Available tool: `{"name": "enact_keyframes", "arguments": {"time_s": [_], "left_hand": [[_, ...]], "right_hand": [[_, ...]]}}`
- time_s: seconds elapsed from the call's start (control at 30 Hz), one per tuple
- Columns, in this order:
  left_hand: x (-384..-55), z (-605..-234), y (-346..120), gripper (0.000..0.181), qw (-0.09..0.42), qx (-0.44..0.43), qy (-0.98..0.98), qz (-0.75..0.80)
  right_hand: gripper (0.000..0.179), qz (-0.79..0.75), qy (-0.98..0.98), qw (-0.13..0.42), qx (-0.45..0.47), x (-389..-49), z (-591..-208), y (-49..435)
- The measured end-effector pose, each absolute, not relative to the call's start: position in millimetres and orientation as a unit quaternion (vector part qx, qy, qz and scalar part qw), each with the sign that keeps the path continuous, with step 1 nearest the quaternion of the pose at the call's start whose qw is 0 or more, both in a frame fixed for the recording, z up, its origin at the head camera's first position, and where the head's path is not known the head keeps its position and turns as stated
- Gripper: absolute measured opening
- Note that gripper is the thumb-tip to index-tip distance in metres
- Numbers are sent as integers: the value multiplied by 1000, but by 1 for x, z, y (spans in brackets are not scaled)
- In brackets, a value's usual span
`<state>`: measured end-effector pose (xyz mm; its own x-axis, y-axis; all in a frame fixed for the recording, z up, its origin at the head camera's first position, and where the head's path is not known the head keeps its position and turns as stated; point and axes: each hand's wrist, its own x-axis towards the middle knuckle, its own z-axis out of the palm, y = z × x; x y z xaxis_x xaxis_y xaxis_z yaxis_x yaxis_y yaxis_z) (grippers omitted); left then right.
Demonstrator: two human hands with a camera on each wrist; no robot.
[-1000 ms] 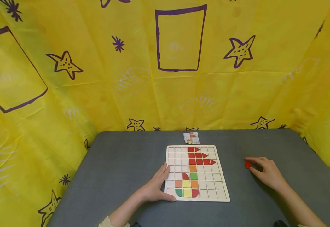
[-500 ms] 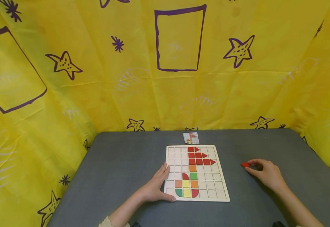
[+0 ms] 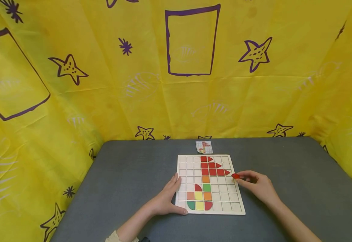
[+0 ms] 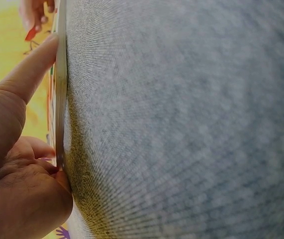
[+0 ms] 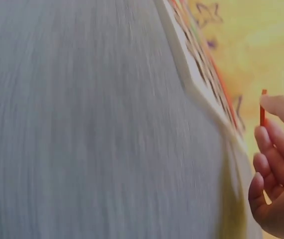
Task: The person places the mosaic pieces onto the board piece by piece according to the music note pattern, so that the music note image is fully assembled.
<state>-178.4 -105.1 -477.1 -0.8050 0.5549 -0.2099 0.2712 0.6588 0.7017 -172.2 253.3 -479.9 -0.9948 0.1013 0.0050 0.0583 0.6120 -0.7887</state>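
My left hand (image 3: 165, 199) rests at the left edge of a cream wooden grid board (image 3: 225, 198), its thumb by the near-left corner and its fingers along the side. Seen from the left wrist, the thumb lies straight against the board's rim (image 4: 61, 94). Between thumb and fingertips, my right hand (image 3: 260, 185) pinches a small flat red tile (image 3: 235, 175), held just over the board's right edge. The right wrist view shows this tile (image 5: 263, 109) edge-on, its exact shape unclear. Red squares and triangles (image 3: 212, 172) fill parts of the upper rows; orange, green, yellow and red tiles (image 3: 198, 196) lie lower.
A small printed card (image 3: 204, 147) showing a coloured grid pattern lies just beyond the board. The grey tabletop (image 3: 133, 174) extends to both sides. Yellow patterned cloth (image 3: 188, 101) hangs behind and beside the table.
My right hand has picked the red tile up from the table at the right and carried it left to the board's edge. The left hand and the board have stayed still.
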Motion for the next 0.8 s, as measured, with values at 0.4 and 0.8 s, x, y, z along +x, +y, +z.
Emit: {"name": "enact_keyframes", "arguments": {"time_s": [0.4, 0.8], "left_hand": [[-178, -476, -105, 114, 209, 234, 886, 342], [-177, -473, -106, 112, 214, 234, 886, 340]], "right_hand": [[21, 429, -901, 4, 61, -183, -484, 170], [19, 345, -916, 46, 202, -192, -485, 121]]}}
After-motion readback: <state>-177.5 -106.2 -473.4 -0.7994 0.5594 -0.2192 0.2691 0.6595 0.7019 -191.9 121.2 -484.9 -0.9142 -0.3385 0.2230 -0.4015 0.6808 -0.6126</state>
